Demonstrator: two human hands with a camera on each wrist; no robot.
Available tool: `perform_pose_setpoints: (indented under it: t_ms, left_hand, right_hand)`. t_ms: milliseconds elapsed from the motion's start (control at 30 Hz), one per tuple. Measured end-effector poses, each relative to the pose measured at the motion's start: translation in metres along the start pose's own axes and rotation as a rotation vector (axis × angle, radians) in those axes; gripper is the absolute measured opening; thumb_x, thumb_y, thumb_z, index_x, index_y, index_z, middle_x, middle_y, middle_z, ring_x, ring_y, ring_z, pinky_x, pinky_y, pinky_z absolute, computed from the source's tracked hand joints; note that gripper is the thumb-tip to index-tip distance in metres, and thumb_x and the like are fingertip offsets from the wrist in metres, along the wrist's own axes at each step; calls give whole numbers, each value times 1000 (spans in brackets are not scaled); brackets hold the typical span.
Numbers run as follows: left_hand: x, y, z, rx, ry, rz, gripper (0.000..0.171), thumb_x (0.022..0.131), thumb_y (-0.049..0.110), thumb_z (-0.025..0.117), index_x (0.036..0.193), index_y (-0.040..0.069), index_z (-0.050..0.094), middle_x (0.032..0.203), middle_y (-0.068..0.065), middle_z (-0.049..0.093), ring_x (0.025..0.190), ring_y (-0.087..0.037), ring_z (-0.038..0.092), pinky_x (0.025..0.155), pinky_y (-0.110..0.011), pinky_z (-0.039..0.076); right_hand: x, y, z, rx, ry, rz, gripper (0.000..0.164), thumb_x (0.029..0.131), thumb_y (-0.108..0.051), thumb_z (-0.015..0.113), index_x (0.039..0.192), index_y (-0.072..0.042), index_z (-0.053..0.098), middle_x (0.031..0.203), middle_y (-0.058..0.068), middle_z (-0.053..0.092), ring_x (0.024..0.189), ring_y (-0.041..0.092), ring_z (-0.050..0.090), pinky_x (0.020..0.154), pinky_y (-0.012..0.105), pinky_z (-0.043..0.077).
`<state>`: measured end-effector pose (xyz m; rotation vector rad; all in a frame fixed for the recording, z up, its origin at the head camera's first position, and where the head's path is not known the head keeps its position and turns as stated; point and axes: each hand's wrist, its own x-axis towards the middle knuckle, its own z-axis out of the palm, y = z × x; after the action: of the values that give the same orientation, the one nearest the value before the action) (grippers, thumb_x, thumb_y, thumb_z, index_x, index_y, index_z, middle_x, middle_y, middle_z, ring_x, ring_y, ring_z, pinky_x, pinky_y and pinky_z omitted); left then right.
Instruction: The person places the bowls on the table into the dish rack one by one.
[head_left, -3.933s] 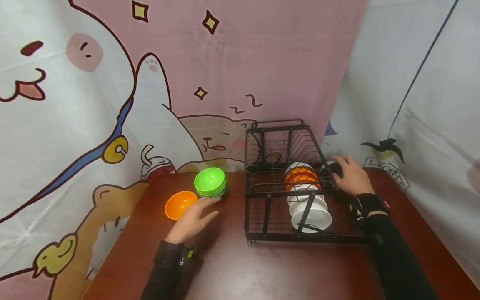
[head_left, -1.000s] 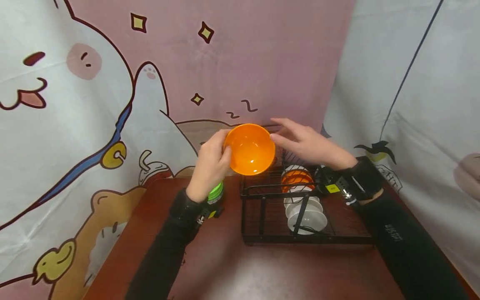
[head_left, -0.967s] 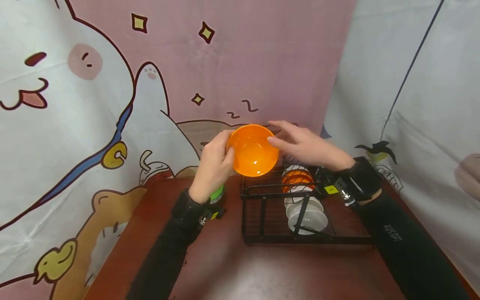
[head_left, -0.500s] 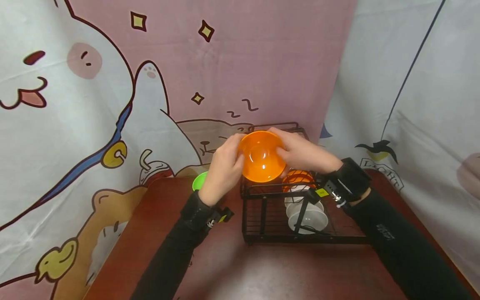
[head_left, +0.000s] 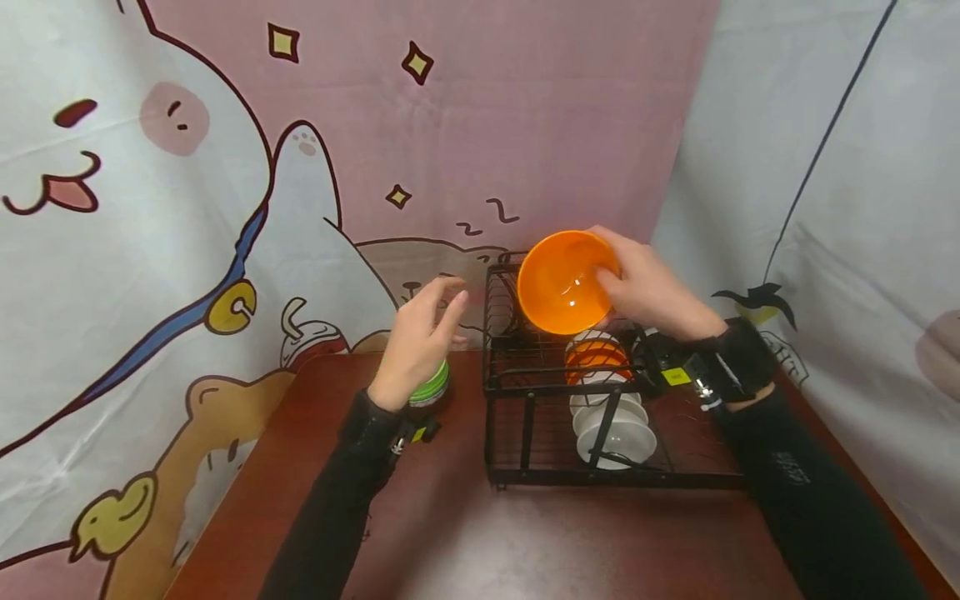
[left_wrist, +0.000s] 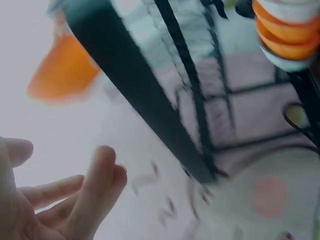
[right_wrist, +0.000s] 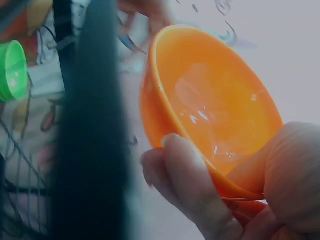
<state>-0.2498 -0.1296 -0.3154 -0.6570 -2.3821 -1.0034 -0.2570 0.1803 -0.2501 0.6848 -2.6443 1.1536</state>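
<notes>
An orange bowl is held up over the black two-tier dish rack, its inside turned toward the head camera. My right hand grips it by the rim, thumb inside and fingers beneath, as the right wrist view shows of the bowl. Left of the bowl and apart from it, my left hand hangs in the air with nothing in it, its fingers relaxed and spread from the thumb. Several white bowls and orange bowls stand on edge in a row on the rack's lower tier.
A stack of green bowls stands on the brown table left of the rack, partly hidden behind my left hand. The rack's upper tier frame rises beneath the held bowl. A printed cloth hangs behind the table.
The orange bowl left the table in my left hand and passed to the right hand. My left hand has since let go and drawn left, while the right carries the bowl right and up.
</notes>
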Motion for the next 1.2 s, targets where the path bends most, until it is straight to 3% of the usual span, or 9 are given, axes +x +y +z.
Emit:
perform_pose_setpoints:
  t_ms: [133, 267, 400, 533, 700, 800, 933, 1033, 1200]
  left_hand:
    - [-22, -52, -2, 45, 44, -99, 41, 109, 38, 52, 138, 10, 59, 121, -9, 69, 89, -22, 75, 78, -42, 61]
    - [-54, -104, -3, 80, 34, -223, 41, 105, 29, 61, 140, 7, 57, 125, -15, 68, 104, -33, 71, 86, -51, 58]
    - [-91, -152, -2, 90, -54, -318, 52, 101, 27, 68, 145, 4, 52, 136, -20, 62, 123, -40, 62, 99, -58, 51]
    - [-126, -188, -4, 134, -183, -389, 68, 97, 33, 73, 153, 4, 44, 151, -21, 51, 141, -43, 46, 112, -65, 39]
    - [-156, -213, -5, 197, -262, -428, 80, 93, 35, 76, 155, 0, 40, 152, -27, 45, 143, -49, 38, 114, -69, 34]
    - [-168, -221, -1, 226, -282, -402, 85, 89, 40, 80, 153, -1, 43, 150, -29, 47, 140, -52, 39, 112, -71, 33]
    - [-179, -227, 4, 247, -300, -358, 88, 85, 47, 81, 151, 0, 46, 150, -32, 46, 138, -56, 38, 110, -75, 28]
    - [-182, -231, 6, 233, -308, -361, 89, 85, 50, 80, 151, 1, 46, 152, -33, 43, 138, -58, 35, 109, -77, 26]
    - [-185, -238, 9, 194, -338, -413, 89, 87, 53, 78, 154, 4, 45, 160, -28, 36, 145, -56, 27, 112, -78, 21]
  right_hand:
    - [-9, 20, -21, 6, 76, 36, 41, 102, -3, 49, 143, -10, 51, 133, 21, 61, 98, 34, 65, 63, 28, 58]
    - [-19, 46, -35, 23, 163, 96, 42, 104, -6, 50, 146, -10, 49, 134, 22, 59, 93, 31, 66, 60, 26, 58]
    - [-31, 73, -44, 19, 228, 126, 40, 105, -8, 47, 145, -8, 49, 133, 21, 59, 96, 27, 61, 67, 17, 55]
    - [-45, 99, -45, -38, 253, 164, 38, 105, -8, 47, 143, -5, 49, 131, 22, 58, 100, 33, 56, 70, 10, 47]
    - [-59, 130, -39, -82, 245, 213, 38, 106, -8, 48, 144, -3, 46, 130, 28, 56, 93, 38, 60, 62, 17, 51]
    - [-66, 146, -34, -135, 242, 238, 37, 105, -9, 47, 142, -4, 47, 122, 30, 60, 72, 33, 65, 52, 29, 53]
    - [-71, 167, -22, -177, 228, 237, 40, 102, -1, 46, 143, -2, 47, 120, 33, 60, 61, 28, 64, 49, 30, 53]
    - [-74, 183, -11, -210, 208, 234, 45, 99, 5, 44, 144, 0, 46, 123, 35, 59, 68, 33, 66, 50, 32, 55]
    - [-82, 206, 3, -329, 191, 242, 45, 96, 7, 47, 140, -3, 50, 122, 33, 62, 89, 42, 61, 75, 56, 55]
